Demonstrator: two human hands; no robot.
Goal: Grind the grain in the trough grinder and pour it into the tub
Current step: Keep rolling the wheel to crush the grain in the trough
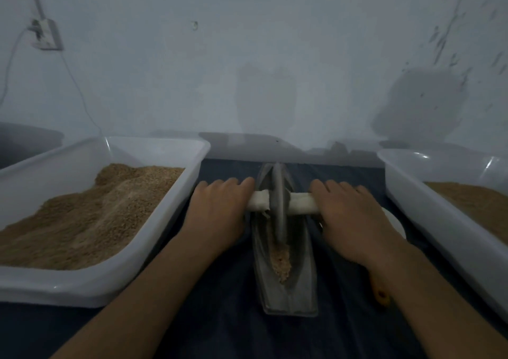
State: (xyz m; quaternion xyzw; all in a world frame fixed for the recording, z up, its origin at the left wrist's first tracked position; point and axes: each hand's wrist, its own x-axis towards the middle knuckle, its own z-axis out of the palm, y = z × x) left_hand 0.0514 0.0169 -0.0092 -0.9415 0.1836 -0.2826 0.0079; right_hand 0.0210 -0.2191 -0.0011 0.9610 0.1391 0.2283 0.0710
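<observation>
Trough grinder (286,270): dull grey metal, matt, w/ worn-looking smooth finish; its wheel (278,204) same grey metal. Axle handle (302,203) wrapped in whitish cloth/tape, frayed at one end. Left tub (115,254) & right tub (428,193): white plastic, smooth, semi-glossy w/ highlights on rims. Grain (90,215): tan, coarse, gritty. Underlay (220,317): dark blue cloth, matt. Wall (275,56): pale, matt, scuffed.

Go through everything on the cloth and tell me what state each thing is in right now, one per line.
Grey metal trough grinder: upright on the dark cloth, coarse grain lying in its near end.
Grey grinding wheel: standing on edge in the trough.
White-wrapped axle handle: horizontal, under both hands.
Left hand: fingers straight, pressing on the handle.
Right hand: fingers straight, pressing on the handle.
Left white plastic tub: heaped with brown grain.
Right white plastic tub: partly filled.
</observation>
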